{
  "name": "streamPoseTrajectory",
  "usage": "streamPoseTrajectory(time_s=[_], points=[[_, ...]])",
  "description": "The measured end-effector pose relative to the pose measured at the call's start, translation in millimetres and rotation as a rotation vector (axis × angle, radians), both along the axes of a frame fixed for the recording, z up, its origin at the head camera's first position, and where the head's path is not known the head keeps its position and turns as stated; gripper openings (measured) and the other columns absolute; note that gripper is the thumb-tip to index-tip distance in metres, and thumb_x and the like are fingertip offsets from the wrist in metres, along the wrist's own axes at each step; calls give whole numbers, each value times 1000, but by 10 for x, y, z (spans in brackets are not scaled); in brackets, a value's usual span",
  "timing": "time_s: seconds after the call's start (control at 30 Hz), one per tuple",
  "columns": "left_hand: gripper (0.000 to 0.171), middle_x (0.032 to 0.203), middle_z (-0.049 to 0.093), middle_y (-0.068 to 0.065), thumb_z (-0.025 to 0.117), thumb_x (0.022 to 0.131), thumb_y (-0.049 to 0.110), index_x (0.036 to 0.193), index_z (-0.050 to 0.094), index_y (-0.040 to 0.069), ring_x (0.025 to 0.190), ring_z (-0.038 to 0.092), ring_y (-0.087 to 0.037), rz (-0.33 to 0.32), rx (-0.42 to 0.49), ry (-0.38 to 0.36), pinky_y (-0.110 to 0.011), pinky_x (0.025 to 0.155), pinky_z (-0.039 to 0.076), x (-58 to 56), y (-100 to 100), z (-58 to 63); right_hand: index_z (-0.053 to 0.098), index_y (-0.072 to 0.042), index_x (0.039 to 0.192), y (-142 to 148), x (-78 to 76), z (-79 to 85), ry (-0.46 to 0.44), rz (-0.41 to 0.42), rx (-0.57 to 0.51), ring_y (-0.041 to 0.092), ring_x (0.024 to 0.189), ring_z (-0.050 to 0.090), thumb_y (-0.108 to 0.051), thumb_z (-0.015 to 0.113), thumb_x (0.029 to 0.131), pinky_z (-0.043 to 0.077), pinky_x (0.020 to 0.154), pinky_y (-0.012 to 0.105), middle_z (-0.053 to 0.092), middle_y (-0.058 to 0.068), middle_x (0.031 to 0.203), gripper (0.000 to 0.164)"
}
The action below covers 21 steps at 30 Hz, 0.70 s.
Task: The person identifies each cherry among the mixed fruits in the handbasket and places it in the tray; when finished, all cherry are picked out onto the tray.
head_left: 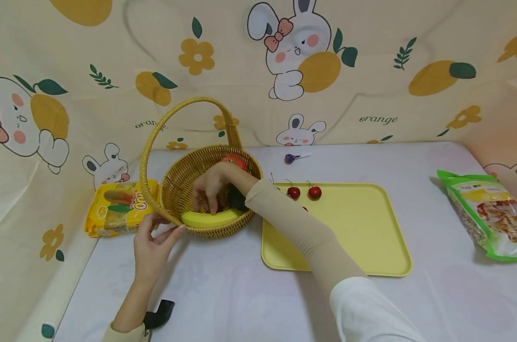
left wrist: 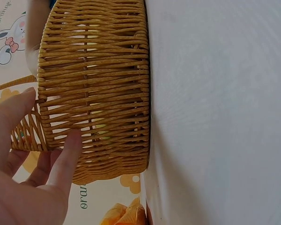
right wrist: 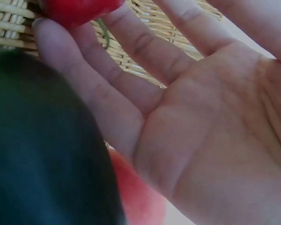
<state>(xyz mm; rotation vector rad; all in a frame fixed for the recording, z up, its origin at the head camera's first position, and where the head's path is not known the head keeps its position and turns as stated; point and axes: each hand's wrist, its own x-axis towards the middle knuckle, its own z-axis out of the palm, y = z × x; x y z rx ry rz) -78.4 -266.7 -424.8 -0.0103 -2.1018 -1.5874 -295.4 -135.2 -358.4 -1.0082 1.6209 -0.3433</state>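
A wicker basket [head_left: 168,190] with a tall handle stands left of centre. At its near left rim, my left hand [head_left: 151,251] grips the basket between thumb and fingers where the handle joins. My right hand [head_left: 210,187] reaches down inside with loosely extended fingers. A red cherry [right wrist: 79,9] touches its fingertips in the right wrist view; no pinch on it shows. Beside the fingers lie a banana [head_left: 209,219] and a dark green rounded fruit [right wrist: 42,140], its kind unclear. A red round fruit [head_left: 234,161] sits at the back, partly hidden by the right wrist.
Right of the basket lies a yellow tray [head_left: 348,237], with several cherries [head_left: 314,193] at its far left. A purple lollipop [head_left: 290,158] is behind it. A yellow snack packet [head_left: 113,206] lies beside the basket; a green-edged bag [head_left: 493,213] is at far right.
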Motion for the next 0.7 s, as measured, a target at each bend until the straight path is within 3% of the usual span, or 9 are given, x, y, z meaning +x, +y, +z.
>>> streamPoseTrajectory(time_s=[0.27,0.33,0.43,0.53,0.63,0.7], points=[[50,110,56,-13,73,79,-18,125,54,-11,101,58,-17,-6,-15,18,-20,78,60,-6,-12,-19,67,-4,117,-10,16,31,101,74,29,17,91,58,6,73,86,57,81,34,64,13,115,33],[50,111,56,-15,73,79,-18,125,54,-12,101,58,-17,-8,-18,22,-20,78,60,-5,-14,-21,68,-2,114,-3,24,57,115,48,6,16,88,58,5,73,86,58,79,34,64,11,110,29],[50,110,56,-16,73,79,-19,124,54,-13,100,59,-17,-9,-18,28,-20,77,60,-1,-14,-22,69,0,105,38,29,136,149,-48,-137,17,81,62,1,72,89,61,78,37,65,9,99,16],[50,110,56,-13,73,78,-19,124,54,-13,100,59,-17,-6,-14,27,-21,77,60,1,-15,-19,69,0,98,154,25,267,150,-174,-362,22,71,64,-5,69,93,63,75,45,63,10,88,7],[51,110,56,-12,73,78,-19,125,54,-12,101,58,-17,-3,-12,24,-21,78,60,-2,-18,-20,70,-2,97,356,31,409,142,-218,-563,30,67,66,-9,64,98,63,69,47,62,11,82,10],[51,111,56,-13,73,78,-19,125,53,-12,101,58,-17,-5,-9,23,-21,78,60,-6,-20,-23,71,-3,97,536,52,474,155,-224,-651,33,67,66,-12,62,99,63,65,42,61,11,81,12]])
